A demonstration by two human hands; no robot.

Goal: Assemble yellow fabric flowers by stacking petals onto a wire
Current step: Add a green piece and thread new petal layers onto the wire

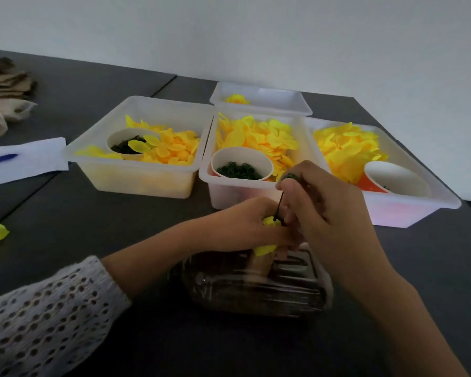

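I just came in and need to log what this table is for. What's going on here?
A person is putting together a yellow fabric flower. The left hand holds yellow petals on a thin dark wire, while the right hand pinches a small green piece at the wire's top. Behind the hands sit three white bins of loose petals, each with a paper cup. A smaller tray at the back holds one finished-looking flower.

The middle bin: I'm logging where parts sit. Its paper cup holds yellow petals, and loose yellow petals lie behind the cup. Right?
Not quite. The head view shows the paper cup in the middle bin holding small dark green pieces, not yellow petals. Loose yellow petals do lie behind it.
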